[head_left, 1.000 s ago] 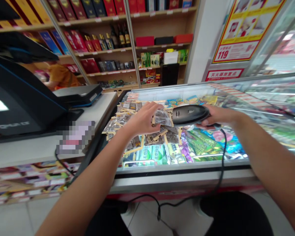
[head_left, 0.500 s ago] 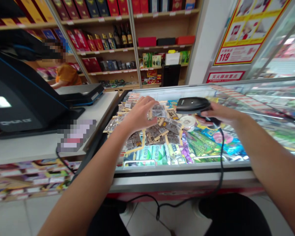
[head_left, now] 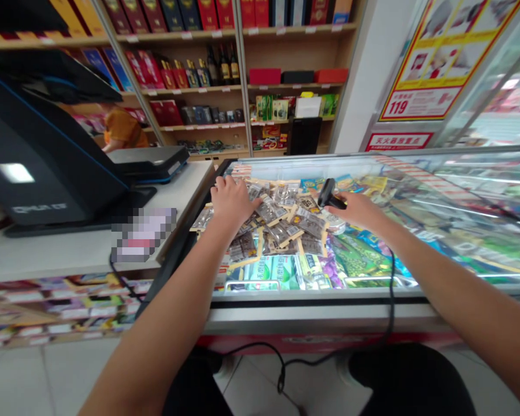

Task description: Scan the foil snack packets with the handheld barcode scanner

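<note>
My left hand (head_left: 230, 199) rests on the left side of a heap of small snack packets (head_left: 277, 226), thumb spread away from the fingers. The packets are clear and brown with tan edges. No packet shows in that hand, though its palm side is hidden. My right hand (head_left: 356, 209) is closed around the handle of a black barcode scanner (head_left: 328, 192), held tilted over the right edge of the heap. Below the scanner is a round, pale, shiny object (head_left: 337, 224), partly covered by my hand. A black cable (head_left: 392, 294) hangs from below my right forearm.
The heap lies on the glass top of a chest freezer (head_left: 286, 296) with colourful bags inside. At left, a counter (head_left: 177, 199) holds a dark checkout machine (head_left: 56, 150) and a blurred-out phone-like item (head_left: 145, 236). Shelves (head_left: 186, 92) stand behind, with a person in orange (head_left: 123, 128).
My left hand has moved left and released the clear packet it held over the heap. My right hand has drawn slightly left and turned the scanner, so it points more away from me.
</note>
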Action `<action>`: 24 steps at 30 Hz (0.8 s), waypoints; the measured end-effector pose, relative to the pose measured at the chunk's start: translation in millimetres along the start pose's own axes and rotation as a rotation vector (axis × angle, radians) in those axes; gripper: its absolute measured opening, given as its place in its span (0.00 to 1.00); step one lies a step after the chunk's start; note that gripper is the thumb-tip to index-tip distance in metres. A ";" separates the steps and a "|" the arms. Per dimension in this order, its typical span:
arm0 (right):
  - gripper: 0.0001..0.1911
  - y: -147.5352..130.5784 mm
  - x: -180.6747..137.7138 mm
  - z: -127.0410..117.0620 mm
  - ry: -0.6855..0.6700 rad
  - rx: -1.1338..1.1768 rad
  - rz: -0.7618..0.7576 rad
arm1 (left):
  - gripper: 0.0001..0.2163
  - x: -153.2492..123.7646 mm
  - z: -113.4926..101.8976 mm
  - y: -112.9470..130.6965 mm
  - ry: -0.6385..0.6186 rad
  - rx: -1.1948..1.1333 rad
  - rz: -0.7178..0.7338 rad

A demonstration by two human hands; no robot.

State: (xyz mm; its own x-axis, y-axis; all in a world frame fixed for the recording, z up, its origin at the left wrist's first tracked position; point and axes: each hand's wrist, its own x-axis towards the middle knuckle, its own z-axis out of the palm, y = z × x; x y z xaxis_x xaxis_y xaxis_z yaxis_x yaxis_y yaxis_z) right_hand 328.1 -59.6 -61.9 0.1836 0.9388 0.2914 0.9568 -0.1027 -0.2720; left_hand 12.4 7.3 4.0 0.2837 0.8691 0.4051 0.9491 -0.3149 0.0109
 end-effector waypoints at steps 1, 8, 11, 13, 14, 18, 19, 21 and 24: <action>0.26 -0.9 -0.7 0.3 0.000 -0.011 0.000 | 0.25 -0.4 -0.6 -0.3 0.008 -0.013 0.011; 0.27 -29.5 -1.2 -34.7 0.375 0.208 -0.023 | 0.28 10.7 -1.5 -5.4 0.194 -0.638 0.143; 0.39 -71.6 -7.8 -68.0 0.363 0.545 -0.171 | 0.40 15.3 -7.0 -4.8 0.226 -1.100 0.196; 0.48 -100.7 -13.8 -84.6 0.307 0.738 -0.271 | 0.48 14.7 -13.0 -3.9 0.197 -1.345 0.298; 0.52 -112.3 -16.4 -89.2 0.294 0.813 -0.301 | 0.50 13.6 -15.7 -3.6 0.177 -1.428 0.339; 0.56 -128.7 -20.7 -81.1 0.171 0.978 -0.287 | 0.54 9.0 -18.3 -3.0 0.070 -1.525 0.364; 0.54 -126.5 -20.6 -74.8 0.132 0.997 -0.264 | 0.54 8.5 -16.5 -2.7 0.028 -1.516 0.363; 0.50 -119.2 -20.6 -62.3 0.073 1.012 -0.222 | 0.54 7.8 -11.9 -1.4 -0.037 -1.491 0.365; 0.47 -109.2 -22.4 -51.0 0.033 1.005 -0.201 | 0.51 6.1 -6.2 2.8 -0.074 -1.452 0.360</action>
State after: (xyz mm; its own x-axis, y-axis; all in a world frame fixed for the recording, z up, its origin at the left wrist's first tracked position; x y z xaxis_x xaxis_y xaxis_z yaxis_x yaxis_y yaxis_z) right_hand 231.0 -86.2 8.1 0.0610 0.8973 0.4371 0.3424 0.3925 -0.8536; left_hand 16.0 9.4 12.2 0.5144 0.6675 0.5384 -0.1185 -0.5665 0.8155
